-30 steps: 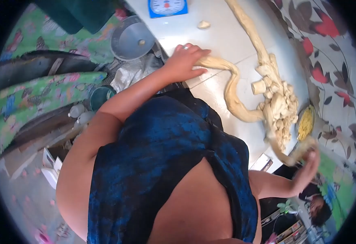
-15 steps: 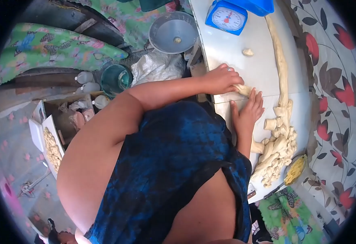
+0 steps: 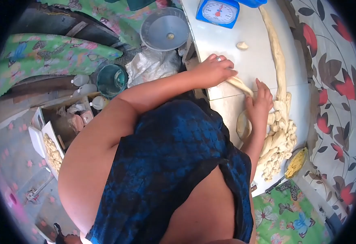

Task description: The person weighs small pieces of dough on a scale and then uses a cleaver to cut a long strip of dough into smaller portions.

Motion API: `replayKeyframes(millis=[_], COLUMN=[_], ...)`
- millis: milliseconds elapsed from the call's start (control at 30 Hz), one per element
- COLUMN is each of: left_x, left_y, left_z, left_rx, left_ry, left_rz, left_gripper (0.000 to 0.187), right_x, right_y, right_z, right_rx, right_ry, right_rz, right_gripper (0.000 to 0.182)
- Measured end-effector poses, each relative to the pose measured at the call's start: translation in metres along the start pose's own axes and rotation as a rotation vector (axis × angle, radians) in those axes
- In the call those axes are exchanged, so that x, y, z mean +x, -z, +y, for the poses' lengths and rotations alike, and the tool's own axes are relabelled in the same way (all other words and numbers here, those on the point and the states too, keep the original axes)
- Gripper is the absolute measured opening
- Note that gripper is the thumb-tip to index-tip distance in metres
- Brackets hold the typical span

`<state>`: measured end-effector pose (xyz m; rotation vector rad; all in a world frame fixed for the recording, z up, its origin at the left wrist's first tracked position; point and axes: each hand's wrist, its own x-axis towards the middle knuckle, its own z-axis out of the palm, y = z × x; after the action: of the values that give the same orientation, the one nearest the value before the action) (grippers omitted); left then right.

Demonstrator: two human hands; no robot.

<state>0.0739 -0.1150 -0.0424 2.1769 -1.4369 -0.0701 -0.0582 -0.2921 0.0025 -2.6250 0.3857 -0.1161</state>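
Head view: we see the left hand (image 3: 213,72) curled over the dough (image 3: 239,84) on the table (image 3: 218,44), though whether it grips we cannot tell; the right hand (image 3: 261,102), spread, covers the dough further along, likely so it lies straight between them.

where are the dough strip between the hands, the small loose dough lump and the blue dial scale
Dough strip (image 3: 239,84), head view: middle of its uncovered stretch.
Dough lump (image 3: 242,45), head view: middle of its top.
Blue dial scale (image 3: 218,13), head view: its white dial face.
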Motion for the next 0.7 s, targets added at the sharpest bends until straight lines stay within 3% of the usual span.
replayKeyframes(millis=[33, 67, 100, 167, 233, 333, 433, 567, 700], left_x=[-0.002, -0.005, -0.008, -0.01, -0.007, 0.009, 0.011, -0.019, -0.031], left_y=[-0.002, -0.003, -0.003, -0.004, -0.011, -0.013, -0.013, -0.007, 0.002], left_z=[0.002, 0.006, 0.009, 0.009, 0.003, -0.004, -0.007, -0.015, -0.012], left_rx=[0.002, -0.001, -0.043, -0.083, 0.184, 0.182, 0.219, 0.155, -0.066], left_ry=[0.027, 0.026, -0.03, -0.089, -0.116, -0.034, 0.044, -0.129, -0.209], left_rz=[0.009, 0.004, -0.022, -0.053, -0.037, -0.016, -0.007, -0.048, -0.218], left_gripper=[0.039, 0.039, 0.041, 0.043, 0.048, 0.052, 0.055, 0.051, 0.043], right_x=[-0.002, -0.002, -0.005, -0.004, 0.007, 0.036, 0.043, -0.012, -0.04], right_y=[-0.001, -0.006, -0.012, -0.028, -0.039, -0.039, -0.044, -0.038, -0.033], right_z=[-0.005, -0.007, -0.013, -0.028, -0.019, -0.005, -0.002, -0.012, -0.015], right_rx=[-0.13, -0.071, 0.038, -0.016, -0.13, -0.227, -0.264, -0.339, -0.243], right_ry=[0.119, 0.164, 0.237, 0.227, 0.225, -0.001, -0.026, 0.218, 0.193], right_rz=[0.107, 0.083, 0.055, -0.11, -0.105, -0.069, 0.008, -0.103, -0.204], right_gripper=[0.05, 0.061, 0.058, 0.059, 0.064, 0.066, 0.067, 0.069, 0.068])
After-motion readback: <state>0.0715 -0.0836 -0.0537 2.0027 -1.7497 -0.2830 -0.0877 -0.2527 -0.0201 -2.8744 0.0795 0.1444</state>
